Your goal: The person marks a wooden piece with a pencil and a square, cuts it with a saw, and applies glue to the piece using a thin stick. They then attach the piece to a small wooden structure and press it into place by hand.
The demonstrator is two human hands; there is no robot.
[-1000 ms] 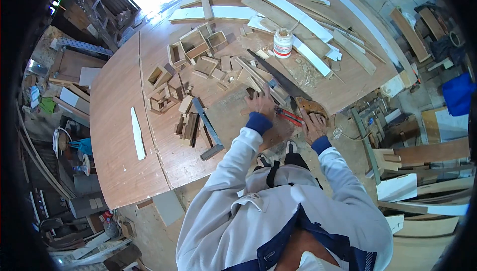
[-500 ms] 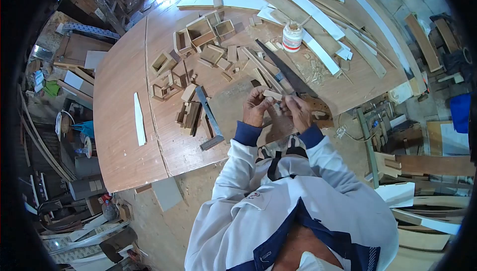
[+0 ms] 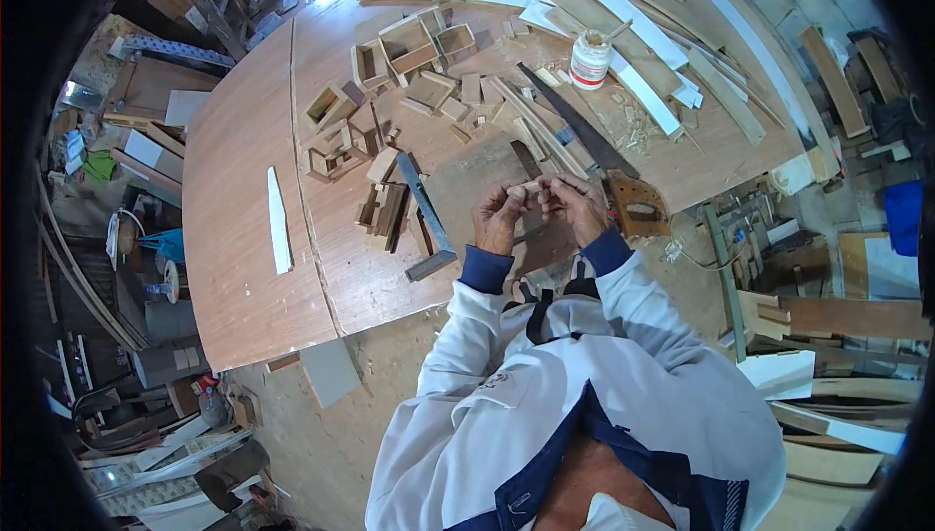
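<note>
Close to the table's near edge, my left hand [image 3: 498, 220] and my right hand [image 3: 579, 209] meet around a small wood piece [image 3: 531, 187]. Fingertips of both hands pinch it, and they partly cover it. Below the hands is a flat board [image 3: 466, 180]. Just right of my right hand lies a handsaw [image 3: 638, 204] with a wooden handle, its dark blade pointing away to the upper left. A try square [image 3: 421, 200] rests left of my left hand, beside several stacked wood blocks [image 3: 383, 211]. Long narrow strips [image 3: 536, 127] lie beyond my hands.
Small wooden boxes [image 3: 407, 49] stand farther back on the table [image 3: 229, 190]. A white jar [image 3: 590, 61] with a stick in it stands near long boards [image 3: 633, 29] at the back right. A white tapered strip [image 3: 279, 221] lies at left.
Both hands still hold the small wood piece, which has turned slightly and is more covered by the fingers. The whole table scene has shifted a little in view.
</note>
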